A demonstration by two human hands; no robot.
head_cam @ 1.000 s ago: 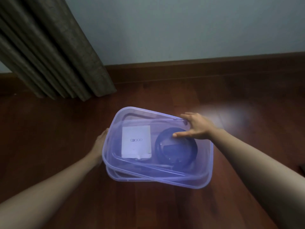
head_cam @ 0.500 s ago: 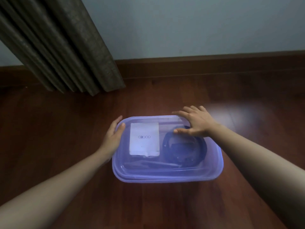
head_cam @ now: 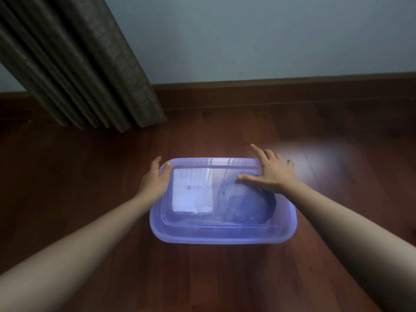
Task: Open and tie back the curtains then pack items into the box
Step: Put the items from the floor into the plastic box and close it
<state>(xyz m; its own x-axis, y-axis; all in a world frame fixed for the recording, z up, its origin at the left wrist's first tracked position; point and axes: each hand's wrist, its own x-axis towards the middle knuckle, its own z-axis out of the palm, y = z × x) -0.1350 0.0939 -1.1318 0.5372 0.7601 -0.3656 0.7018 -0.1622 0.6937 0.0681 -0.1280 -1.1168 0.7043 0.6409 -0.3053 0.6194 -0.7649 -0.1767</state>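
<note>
Translucent purple plastic box (head_cam: pixel 222 235) rests on the wooden floor (head_cam: pixel 90 221), near the gathered curtain (head_cam: pixel 78 70). A second ago its lid (head_cam: pixel 216 164) lay skewed and tilted across the opening; it now sits square on the rim. Through the lid a white packet (head_cam: pixel 192 192) and a dark round item (head_cam: pixel 249 206) show inside.

Left hand (head_cam: pixel 155 181): fingers extended, palm against the far-left corner, thumb on the lid edge. Right hand (head_cam: pixel 274 174): flat, fingers spread wide, pressing on the far-right of the lid. Neither hand grips anything.

Judgement: packing appears complete and closing is at its final stage. Whether the rim has fully latched cannot be told.
</note>
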